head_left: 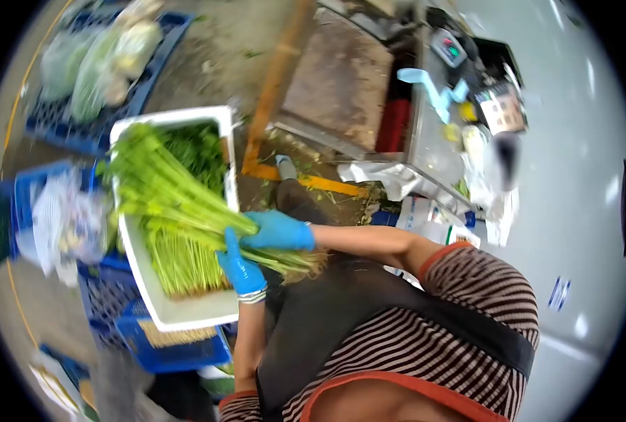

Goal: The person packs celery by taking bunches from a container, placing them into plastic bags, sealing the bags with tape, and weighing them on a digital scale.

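A long bunch of green celery [179, 186] lies slantwise over a white foam box [169, 318], leaves toward the far left and pale roots toward my apron. My right hand [279, 231], in a blue glove, is wrapped over the stalks near the root end. Also gloved in blue, my left hand [241, 271] grips the same bunch from the near side, one finger pointing up along it; its other fingers are partly hidden. Inside the box, under the bunch, are more stalks with brownish root ends [183, 264] and darker leafy greens [199, 151].
Bagged vegetables [119, 60] rest on a blue pallet [53, 119] at upper left. Plastic bags [63, 218] and a blue crate [186, 348] flank the box. To the right stands a metal table [425, 133] bearing a lit scale [450, 48]. Leaf scraps litter the floor.
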Motion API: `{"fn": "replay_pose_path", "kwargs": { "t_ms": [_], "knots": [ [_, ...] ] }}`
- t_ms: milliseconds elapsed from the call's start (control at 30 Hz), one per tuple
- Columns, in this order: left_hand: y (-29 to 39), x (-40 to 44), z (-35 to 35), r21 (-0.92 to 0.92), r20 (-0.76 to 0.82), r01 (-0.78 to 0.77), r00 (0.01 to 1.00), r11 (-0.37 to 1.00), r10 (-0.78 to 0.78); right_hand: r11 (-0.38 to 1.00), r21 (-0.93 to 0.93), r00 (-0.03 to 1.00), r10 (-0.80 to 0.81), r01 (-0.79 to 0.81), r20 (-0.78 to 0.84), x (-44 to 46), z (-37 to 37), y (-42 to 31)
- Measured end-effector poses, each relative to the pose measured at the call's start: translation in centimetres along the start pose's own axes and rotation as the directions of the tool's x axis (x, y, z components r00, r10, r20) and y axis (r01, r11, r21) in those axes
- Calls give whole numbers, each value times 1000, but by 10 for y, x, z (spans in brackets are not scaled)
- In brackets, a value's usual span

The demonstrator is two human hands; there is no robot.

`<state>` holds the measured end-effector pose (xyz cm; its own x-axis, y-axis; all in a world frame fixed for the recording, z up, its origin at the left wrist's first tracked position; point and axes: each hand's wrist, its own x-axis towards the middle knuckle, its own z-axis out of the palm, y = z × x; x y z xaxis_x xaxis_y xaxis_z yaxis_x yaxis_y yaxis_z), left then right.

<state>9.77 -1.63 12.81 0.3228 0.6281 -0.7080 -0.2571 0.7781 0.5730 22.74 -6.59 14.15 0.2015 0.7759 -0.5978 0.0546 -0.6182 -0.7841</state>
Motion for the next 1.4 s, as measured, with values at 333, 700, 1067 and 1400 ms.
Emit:
{"fn": "replay_pose_path", "kwargs": {
  "t_ms": [333, 700, 1067, 1400],
  "knots": [
    [-72, 6, 197, 326, 341, -247, 931, 913, 130, 932, 276, 956, -173, 236, -235, -52, -204, 34],
    [-317, 190, 427, 404, 605, -98, 774, 910, -185, 771, 546, 742, 148, 327, -654, 23, -431, 262],
    [-379, 281, 409, 947, 316, -308, 944, -90, 92, 915, 325, 443, 401, -240, -802, 53, -450, 362],
    [-351, 290, 404, 943, 328, -304, 921, 137, -211, 870, 492, 591, 416, -36, -691, -14, -427, 322]
  ]
}}
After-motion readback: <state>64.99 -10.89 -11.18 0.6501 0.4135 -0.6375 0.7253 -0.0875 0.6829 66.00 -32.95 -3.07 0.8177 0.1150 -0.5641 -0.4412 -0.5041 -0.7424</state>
